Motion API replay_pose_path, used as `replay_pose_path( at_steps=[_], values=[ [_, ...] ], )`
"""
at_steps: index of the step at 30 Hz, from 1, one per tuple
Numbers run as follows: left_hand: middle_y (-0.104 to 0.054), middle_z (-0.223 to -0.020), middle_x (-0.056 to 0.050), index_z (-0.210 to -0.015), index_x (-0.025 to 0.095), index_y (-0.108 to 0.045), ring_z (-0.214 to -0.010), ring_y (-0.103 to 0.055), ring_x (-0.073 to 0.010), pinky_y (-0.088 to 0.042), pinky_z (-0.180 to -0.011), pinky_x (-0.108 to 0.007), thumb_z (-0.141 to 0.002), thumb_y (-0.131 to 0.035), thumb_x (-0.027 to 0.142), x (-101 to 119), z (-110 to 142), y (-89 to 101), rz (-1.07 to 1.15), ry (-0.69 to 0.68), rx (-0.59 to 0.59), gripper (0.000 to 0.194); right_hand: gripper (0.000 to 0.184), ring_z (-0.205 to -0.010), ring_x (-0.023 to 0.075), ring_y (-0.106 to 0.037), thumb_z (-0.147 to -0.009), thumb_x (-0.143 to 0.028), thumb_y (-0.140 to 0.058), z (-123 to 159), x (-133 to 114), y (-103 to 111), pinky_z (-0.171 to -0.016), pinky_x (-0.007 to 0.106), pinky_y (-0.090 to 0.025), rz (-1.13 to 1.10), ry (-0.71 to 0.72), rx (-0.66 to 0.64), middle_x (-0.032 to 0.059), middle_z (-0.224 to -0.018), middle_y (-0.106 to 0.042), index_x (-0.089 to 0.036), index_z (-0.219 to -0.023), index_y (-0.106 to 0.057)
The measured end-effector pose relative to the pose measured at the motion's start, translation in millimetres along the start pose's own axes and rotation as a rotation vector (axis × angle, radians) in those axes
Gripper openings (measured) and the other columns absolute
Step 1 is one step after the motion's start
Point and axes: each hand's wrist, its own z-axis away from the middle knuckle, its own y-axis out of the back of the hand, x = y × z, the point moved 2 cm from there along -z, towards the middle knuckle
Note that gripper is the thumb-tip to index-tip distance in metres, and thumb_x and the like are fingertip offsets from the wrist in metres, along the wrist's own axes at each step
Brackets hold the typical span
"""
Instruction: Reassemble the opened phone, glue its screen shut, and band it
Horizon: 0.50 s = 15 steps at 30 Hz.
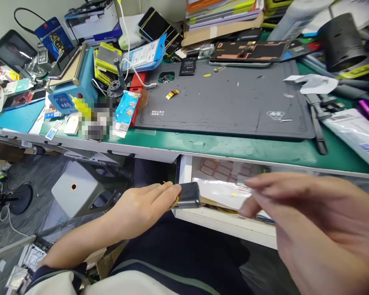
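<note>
My left hand [147, 203] is closed around a black phone-like device [189, 194] with thin yellow rubber bands [174, 203] around it near my fingers. The device is above the left front corner of a pulled-out white drawer [227, 224]. At the right, over that drawer, my right hand [307, 217] is raised and somewhat blurred. Its fingers are loosely bent and partly apart, and no object shows in them. Beneath it in the drawer lies a clear plastic bag [221, 186] with red-outlined shapes.
A dark grey work mat [221, 102] covers the green bench [184, 143]. It carries a small flex cable [172, 94], a battery [187, 66] and an opened tablet-like device [249, 53]. A blue machine [75, 88] stands left. Below is a grey stool [74, 186].
</note>
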Motion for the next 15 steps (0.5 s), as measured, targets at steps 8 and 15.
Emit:
replay_pose_path(
  at_steps=[8, 15],
  values=[
    [-0.083, -0.088, 0.002, -0.120, 0.023, -0.075, -0.067, -0.077, -0.0134, -0.059, -0.061, -0.017, -0.105, -0.072, 0.033, 6, -11, -0.9, 0.635, 0.523, -0.025, 0.019, 0.097, -0.149, 0.0311, -0.056, -0.075, -0.066, -0.098, 7, 35, -26, -0.126, 0.046, -0.046, -0.163, -0.426, -0.637, 0.0071, -0.161, -0.060, -0.043, -0.158, -0.054],
    [-0.079, -0.088, -0.008, -0.114, 0.018, -0.075, -0.069, -0.079, -0.0247, -0.065, -0.062, -0.032, -0.081, -0.088, 0.070, 15, -21, -16.3, 1.737, 0.817, -0.441, 0.063, 0.077, -0.122, 0.0305, -0.073, -0.100, -0.087, -0.048, 7, 35, -41, -0.110, 0.045, -0.056, -0.500, -0.663, -0.697, 0.0127, -0.129, -0.077, -0.023, -0.130, -0.077]
  ],
)
